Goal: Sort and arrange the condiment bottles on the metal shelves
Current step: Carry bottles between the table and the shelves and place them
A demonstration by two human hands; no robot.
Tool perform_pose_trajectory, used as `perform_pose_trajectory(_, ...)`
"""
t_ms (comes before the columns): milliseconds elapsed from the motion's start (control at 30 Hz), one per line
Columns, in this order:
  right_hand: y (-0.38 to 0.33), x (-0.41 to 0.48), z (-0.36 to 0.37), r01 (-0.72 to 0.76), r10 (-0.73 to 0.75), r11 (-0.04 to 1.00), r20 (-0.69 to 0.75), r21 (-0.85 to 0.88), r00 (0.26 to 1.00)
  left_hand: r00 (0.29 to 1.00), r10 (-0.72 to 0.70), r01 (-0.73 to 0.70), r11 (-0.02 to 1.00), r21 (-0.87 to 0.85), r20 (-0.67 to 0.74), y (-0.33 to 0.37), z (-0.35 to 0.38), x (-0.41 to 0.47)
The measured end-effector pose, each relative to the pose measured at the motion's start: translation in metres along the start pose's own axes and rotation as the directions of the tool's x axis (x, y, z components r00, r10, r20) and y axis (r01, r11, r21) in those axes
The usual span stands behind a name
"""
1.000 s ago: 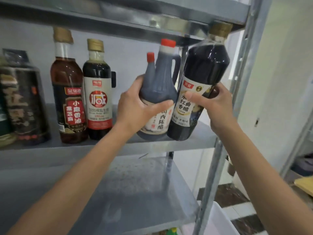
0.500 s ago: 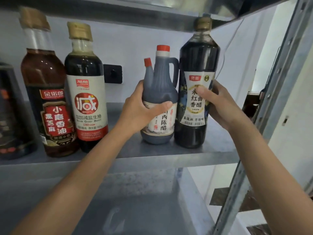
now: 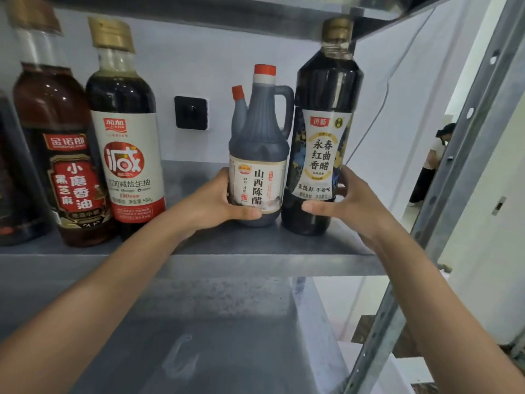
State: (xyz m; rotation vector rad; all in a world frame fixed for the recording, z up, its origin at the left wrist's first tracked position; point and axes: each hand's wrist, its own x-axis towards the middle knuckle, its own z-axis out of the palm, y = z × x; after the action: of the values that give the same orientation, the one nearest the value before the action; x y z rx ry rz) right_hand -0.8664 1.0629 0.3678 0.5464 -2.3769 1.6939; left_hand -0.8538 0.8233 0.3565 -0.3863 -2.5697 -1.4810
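Two dark vinegar bottles stand upright side by side on the metal shelf point(image 3: 255, 245). A short jug-shaped vinegar bottle point(image 3: 260, 149) has red caps and a handle; my left hand point(image 3: 218, 200) grips its base with the thumb across the front. To its right stands a tall vinegar bottle point(image 3: 324, 132) with a gold cap. My right hand point(image 3: 343, 200) holds its lower part, thumb in front and fingers behind. Further left stand a soy sauce bottle point(image 3: 125, 129) with a red and white label and a sesame oil bottle point(image 3: 56, 143).
Another dark bottle point(image 3: 11, 180) is partly cut off at the far left. A black wall socket point(image 3: 191, 112) sits behind the gap between bottles. The shelf post point(image 3: 454, 177) rises on the right. A lower shelf point(image 3: 213, 336) lies below. A person point(image 3: 431, 163) stands in the far doorway.
The tall bottle was tilted and now stands upright on the shelf. Both hands have slid down from the bottles' middles to their bases. The view has moved closer.
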Motion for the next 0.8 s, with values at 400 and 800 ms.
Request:
perform_pose_trajectory(400,0.025,0.016,0.004,0.0,0.0,1.0,-0.026,0.014,1.0,0.997,-0.064,0.071,0.984,0.164,-0.048,-0.003,0.012,0.007)
perform_pose_trajectory(800,0.06,-0.106,0.022,0.057,-0.352,0.54,-0.164,-0.84,0.921,0.89,0.37,0.008,0.573,0.82,-0.267,-0.009,0.107,-0.092)
